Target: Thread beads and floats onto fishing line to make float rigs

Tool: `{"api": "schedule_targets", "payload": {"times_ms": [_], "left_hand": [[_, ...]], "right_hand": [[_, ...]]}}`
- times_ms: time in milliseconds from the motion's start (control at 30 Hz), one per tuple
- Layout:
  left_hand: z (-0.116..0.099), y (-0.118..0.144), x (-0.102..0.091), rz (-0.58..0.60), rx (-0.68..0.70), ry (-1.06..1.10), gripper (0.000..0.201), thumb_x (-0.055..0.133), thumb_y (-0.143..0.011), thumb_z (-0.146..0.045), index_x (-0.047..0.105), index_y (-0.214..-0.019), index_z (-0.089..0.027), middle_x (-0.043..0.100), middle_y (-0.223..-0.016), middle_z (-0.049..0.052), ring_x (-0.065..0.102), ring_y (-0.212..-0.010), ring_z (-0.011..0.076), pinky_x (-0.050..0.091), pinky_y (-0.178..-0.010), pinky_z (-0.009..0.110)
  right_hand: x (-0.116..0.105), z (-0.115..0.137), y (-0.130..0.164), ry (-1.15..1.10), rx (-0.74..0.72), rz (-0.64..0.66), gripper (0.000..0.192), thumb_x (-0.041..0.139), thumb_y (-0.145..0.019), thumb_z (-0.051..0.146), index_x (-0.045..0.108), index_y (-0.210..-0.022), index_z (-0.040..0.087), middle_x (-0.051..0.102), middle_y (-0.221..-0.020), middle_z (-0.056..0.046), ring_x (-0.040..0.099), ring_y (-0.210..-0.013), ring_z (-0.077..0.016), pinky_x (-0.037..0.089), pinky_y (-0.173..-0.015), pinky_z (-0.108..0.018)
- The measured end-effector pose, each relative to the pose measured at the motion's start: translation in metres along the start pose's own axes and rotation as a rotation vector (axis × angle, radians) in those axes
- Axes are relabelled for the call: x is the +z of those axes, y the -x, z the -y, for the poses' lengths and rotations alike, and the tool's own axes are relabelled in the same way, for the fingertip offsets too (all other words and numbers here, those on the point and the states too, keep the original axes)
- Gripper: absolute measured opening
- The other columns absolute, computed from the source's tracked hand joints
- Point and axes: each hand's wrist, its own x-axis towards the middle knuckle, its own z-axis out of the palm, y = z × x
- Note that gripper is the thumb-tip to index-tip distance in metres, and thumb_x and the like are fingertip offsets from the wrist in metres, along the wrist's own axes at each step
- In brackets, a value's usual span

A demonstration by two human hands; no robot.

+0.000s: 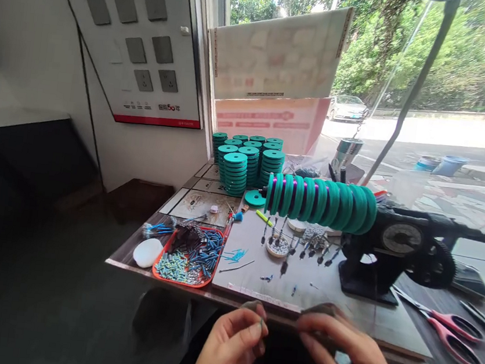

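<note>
Left hand (230,344): fingertips pinched on a small dark part (260,323), below the table (344,287) edge.
Right hand (354,358): fingers curled and pressed together; held item too blurred to identify.
Winder (392,251): carries the green spools (321,201).
Tray (192,255): left of the hands.
Scissors (448,331): right.

The discs (322,201) on the winder (392,251) looked like matt teal plastic, as did the stacks (247,162) behind. The winder itself was dark, dull metal, cast-looking. The scissors (448,331) had bright steel blades and glossy pink plastic grips. The tray (158,269) was smooth orange plastic. The tabletop (129,251) showed dark, glossy wood veneer, with a matt grey mat (302,270) over it. The sheet (279,52) in the window seemed thin, translucent plastic film.
</note>
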Motion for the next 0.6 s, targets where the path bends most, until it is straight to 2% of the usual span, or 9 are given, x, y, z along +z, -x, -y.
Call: {"api": "schedule_targets", "payload": {"times_ms": [133, 200, 300, 400, 433, 533, 600], "left_hand": [[0.003, 0.000, -0.004, 0.014, 0.105, -0.114, 0.019, 0.084, -0.053, -0.030, 0.072, -0.060, -0.017, 0.065, -0.063, 0.005, 0.060, -0.080, 0.0190, 0.043, -0.063, 0.021], [0.005, 0.000, -0.004, 0.045, 0.114, -0.139, 0.018, 0.083, -0.055, -0.031, 0.072, -0.059, -0.017, 0.063, -0.059, 0.005, 0.060, -0.089, 0.0225, 0.044, -0.069, 0.023], [0.005, 0.003, 0.000, 0.072, 0.084, -0.138, 0.018, 0.082, -0.054, -0.031, 0.072, -0.059, -0.018, 0.063, -0.058, 0.005, 0.059, -0.095, 0.0249, 0.045, -0.076, 0.026], [0.001, 0.008, 0.007, 0.081, 0.024, -0.150, 0.016, 0.082, -0.056, -0.030, 0.072, -0.059, -0.018, 0.064, -0.061, 0.005, 0.058, -0.097, 0.0239, 0.044, -0.076, 0.024], [-0.001, 0.010, 0.010, 0.083, 0.002, -0.162, 0.015, 0.082, -0.057, -0.029, 0.072, -0.060, -0.018, 0.064, -0.062, 0.005, 0.057, -0.098, 0.0233, 0.044, -0.076, 0.024], [-0.004, 0.013, 0.015, 0.089, -0.043, -0.181, 0.012, 0.080, -0.060, -0.027, 0.072, -0.063, -0.018, 0.064, -0.066, 0.004, 0.056, -0.096, 0.0211, 0.043, -0.073, 0.022], [-0.004, 0.014, 0.017, 0.085, -0.044, -0.174, 0.011, 0.079, -0.061, -0.026, 0.071, -0.063, -0.018, 0.063, -0.066, 0.003, 0.055, -0.092, 0.0195, 0.043, -0.073, 0.021]], "right_hand": [[-0.037, -0.031, 0.018, 0.318, 0.159, -0.412, 0.024, 0.050, -0.085, 0.041, 0.064, -0.088, 0.022, 0.069, -0.087, -0.006, 0.064, -0.082, -0.0253, 0.049, -0.078, -0.039], [-0.053, -0.045, 0.020, 0.450, 0.274, -0.460, 0.030, 0.050, -0.083, 0.047, 0.065, -0.086, 0.021, 0.069, -0.085, -0.008, 0.063, -0.083, -0.0294, 0.047, -0.079, -0.047], [-0.061, -0.054, 0.019, 0.496, 0.336, -0.371, 0.033, 0.051, -0.081, 0.051, 0.066, -0.080, 0.022, 0.069, -0.077, -0.006, 0.064, -0.076, -0.0296, 0.047, -0.075, -0.048], [-0.046, -0.048, 0.028, 0.466, 0.259, -0.424, 0.028, 0.050, -0.083, 0.046, 0.064, -0.078, 0.022, 0.069, -0.075, -0.005, 0.065, -0.072, -0.0254, 0.050, -0.067, -0.037], [-0.037, -0.046, 0.035, 0.431, 0.218, -0.388, 0.026, 0.050, -0.084, 0.043, 0.064, -0.078, 0.023, 0.069, -0.075, -0.005, 0.065, -0.070, -0.0233, 0.051, -0.064, -0.033], [-0.004, -0.046, 0.062, 0.335, 0.145, -0.066, 0.024, 0.045, -0.088, 0.035, 0.066, -0.083, 0.024, 0.070, -0.076, -0.003, 0.067, -0.065, -0.0190, 0.051, -0.058, -0.025], [0.016, -0.053, 0.078, 0.390, 0.193, 0.050, 0.027, 0.041, -0.088, 0.030, 0.066, -0.095, 0.024, 0.072, -0.076, -0.004, 0.068, -0.064, -0.0205, 0.052, -0.057, -0.026]]}}
